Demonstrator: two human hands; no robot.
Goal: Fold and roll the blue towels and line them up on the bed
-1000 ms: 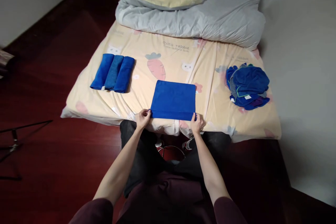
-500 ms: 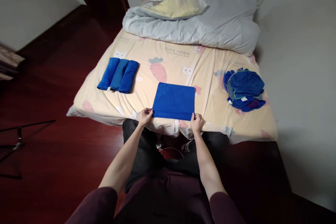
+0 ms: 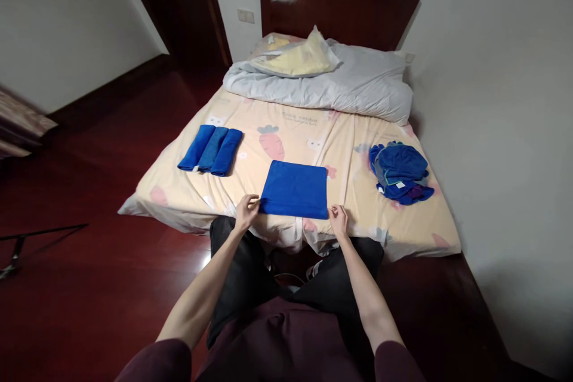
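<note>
A blue cloth [image 3: 294, 188], folded flat into a rectangle, lies on the bed's cream carrot-print sheet [image 3: 286, 131] close to the near edge. My left hand [image 3: 246, 210] pinches its near left corner with closed fingers. At the near right corner my right hand [image 3: 339, 218] has its fingers curled on the edge. Three rolled blue cloths [image 3: 210, 150] rest side by side on the left of the bed. On the right sits a loose heap of blue cloths [image 3: 400, 171].
A grey duvet [image 3: 322, 83] and a yellow pillow [image 3: 293, 59] are bunched at the dark headboard [image 3: 335, 9]. A white wall runs along the bed's right side. Dark red floor spreads to the left, with a thin black stand [image 3: 27, 239] on it.
The camera has tilted up, so the headboard and more wall now show. Both hands stay at the cloth's near corners; the cloth has not visibly moved.
</note>
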